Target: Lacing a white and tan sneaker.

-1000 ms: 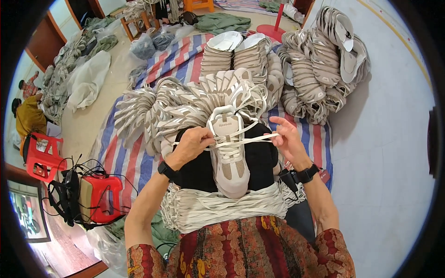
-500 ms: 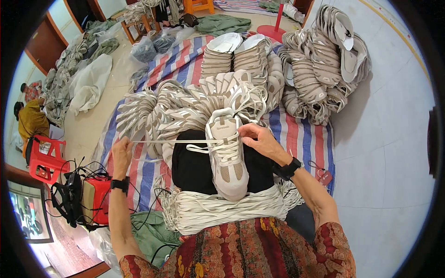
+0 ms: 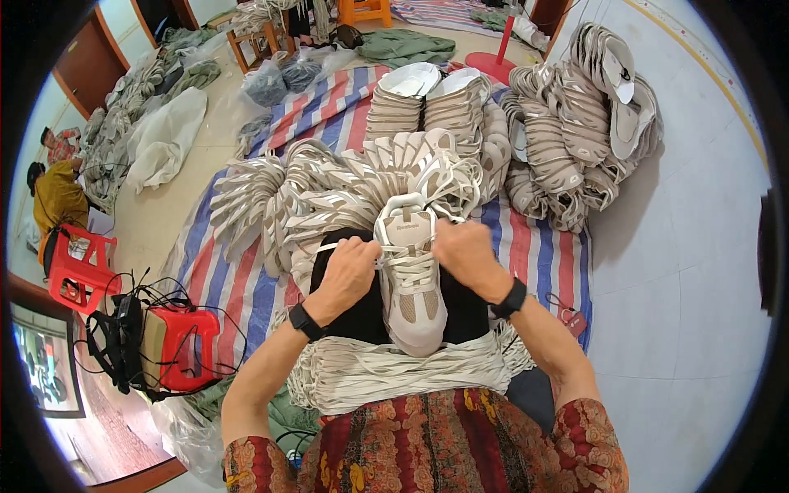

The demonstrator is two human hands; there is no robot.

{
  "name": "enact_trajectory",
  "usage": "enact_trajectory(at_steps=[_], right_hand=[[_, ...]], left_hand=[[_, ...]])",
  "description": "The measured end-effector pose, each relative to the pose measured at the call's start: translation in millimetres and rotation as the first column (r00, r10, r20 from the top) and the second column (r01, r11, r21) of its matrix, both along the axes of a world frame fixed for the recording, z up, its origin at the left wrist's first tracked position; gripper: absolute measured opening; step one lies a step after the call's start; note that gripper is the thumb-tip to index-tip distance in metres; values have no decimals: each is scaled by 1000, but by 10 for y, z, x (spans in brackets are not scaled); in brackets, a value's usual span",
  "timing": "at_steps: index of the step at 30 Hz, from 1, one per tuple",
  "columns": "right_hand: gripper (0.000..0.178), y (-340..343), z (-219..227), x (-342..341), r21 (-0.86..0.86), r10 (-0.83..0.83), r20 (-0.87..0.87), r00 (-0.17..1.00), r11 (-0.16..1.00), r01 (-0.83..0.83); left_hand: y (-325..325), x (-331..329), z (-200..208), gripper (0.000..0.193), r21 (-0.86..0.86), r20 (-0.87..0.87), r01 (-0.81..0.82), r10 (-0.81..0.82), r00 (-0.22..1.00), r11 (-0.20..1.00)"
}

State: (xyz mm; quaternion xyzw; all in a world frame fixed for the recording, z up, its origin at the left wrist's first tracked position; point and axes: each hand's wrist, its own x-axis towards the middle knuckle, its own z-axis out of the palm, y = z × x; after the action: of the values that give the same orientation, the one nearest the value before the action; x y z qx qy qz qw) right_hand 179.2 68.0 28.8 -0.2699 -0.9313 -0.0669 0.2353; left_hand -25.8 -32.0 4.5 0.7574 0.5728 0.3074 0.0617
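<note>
A beige and white shoe upper [image 3: 413, 308] lies toe toward me over black cloth [image 3: 467, 316] on my lap. A pale shoelace [image 3: 417, 264] is threaded in rows across its front. My left hand [image 3: 352, 267] is closed on the lace at the left eyelet edge, and a loose lace end sticks out past its knuckles. At the right eyelet edge my right hand [image 3: 468, 256] is closed with fingers curled; what they pinch is hidden. A thick bundle of loose shoelaces [image 3: 394, 374] stretches across my lap nearer to me.
Rows of stacked shoe uppers [image 3: 329, 185] lie just beyond on a striped sheet [image 3: 538, 267], with taller stacks [image 3: 567, 123] to the right. Red stools [image 3: 185, 349] with cables and black straps stand at left. Two other people [image 3: 62, 193] sit far left.
My left hand has come in from the far left, where it held the lace taut, to the shoe's left edge. My right hand has curled more and shifted slightly right.
</note>
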Motion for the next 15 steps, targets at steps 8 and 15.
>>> enact_trajectory(at_steps=[8, 15], right_hand=[[9, 370, -65, 1045, 18, -396, 98, 913, 918, 396], [24, 27, -108, 286, -713, -76, -283, 956, 683, -157]], left_hand=[[163, 74, -1, 8, -431, 538, 88, 177, 824, 898], [54, 131, 79, 8, -617, 647, 135, 401, 648, 776]])
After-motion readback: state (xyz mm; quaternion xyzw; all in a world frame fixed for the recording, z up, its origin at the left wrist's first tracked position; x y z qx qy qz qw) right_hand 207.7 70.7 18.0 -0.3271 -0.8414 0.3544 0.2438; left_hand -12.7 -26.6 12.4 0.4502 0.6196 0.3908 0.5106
